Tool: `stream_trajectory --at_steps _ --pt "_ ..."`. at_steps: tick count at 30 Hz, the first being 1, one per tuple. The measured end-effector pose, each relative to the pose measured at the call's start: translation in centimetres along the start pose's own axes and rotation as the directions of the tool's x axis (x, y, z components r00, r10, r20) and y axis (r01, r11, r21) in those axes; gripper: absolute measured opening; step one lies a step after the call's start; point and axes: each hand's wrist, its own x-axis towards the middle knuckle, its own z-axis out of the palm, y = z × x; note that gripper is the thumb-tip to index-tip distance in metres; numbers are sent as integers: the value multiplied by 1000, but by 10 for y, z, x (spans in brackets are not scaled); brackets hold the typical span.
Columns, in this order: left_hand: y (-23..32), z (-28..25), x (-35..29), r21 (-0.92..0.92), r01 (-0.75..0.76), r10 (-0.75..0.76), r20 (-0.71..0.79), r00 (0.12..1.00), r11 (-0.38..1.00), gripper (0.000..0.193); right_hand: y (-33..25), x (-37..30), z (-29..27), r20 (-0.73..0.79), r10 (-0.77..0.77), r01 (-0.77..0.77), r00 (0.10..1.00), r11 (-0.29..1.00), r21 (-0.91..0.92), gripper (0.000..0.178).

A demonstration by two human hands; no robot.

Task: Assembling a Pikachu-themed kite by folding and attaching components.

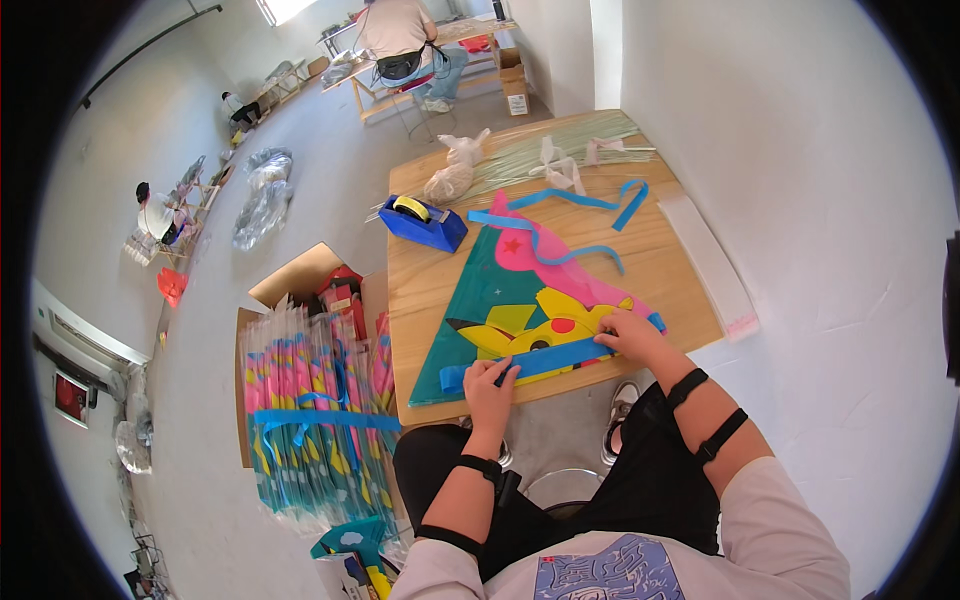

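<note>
A flat kite (455,340) lies on the table before me, teal and pink with a yellow cartoon figure. Across its near part runs a broad blue strip (560,355), its left end curled over. My left hand (488,392) pinches the strip close to that end, thumb and fingertips together. Toward the strip's other end, my right hand (632,336) has its fingers closed at the upper edge. Whatever is under those fingertips is hidden. A narrower blue ribbon (570,197) trails loosely over the kite's far pink corner and onto the table.
A blue tape dispenser (428,226) stands on the wooden table (415,290) at far left, near a tied bag (450,183) and thin pale sticks (560,150). Packed kites (310,400) fill a carton on the left. A wall (790,200) closes the right; people (400,35) sit farther off.
</note>
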Motion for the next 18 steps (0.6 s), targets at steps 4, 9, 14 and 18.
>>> stream_trajectory --at_steps 4,9,14,18 --pt "-1 3 0 12 -30 30 -32 999 999 23 2 0 2 -27 -26 26 999 1000 -1 23" --pt "0 5 -1 58 -57 60 -50 997 997 23 2 0 2 -29 -30 31 999 999 25 23" --pt "2 8 -3 80 -21 26 -54 998 997 24 -1 0 0 -18 -9 9 1000 1000 6 24" --pt "6 8 -2 101 10 -5 -51 999 995 22 -2 0 -1 -10 -2 2 1000 1000 16 24"
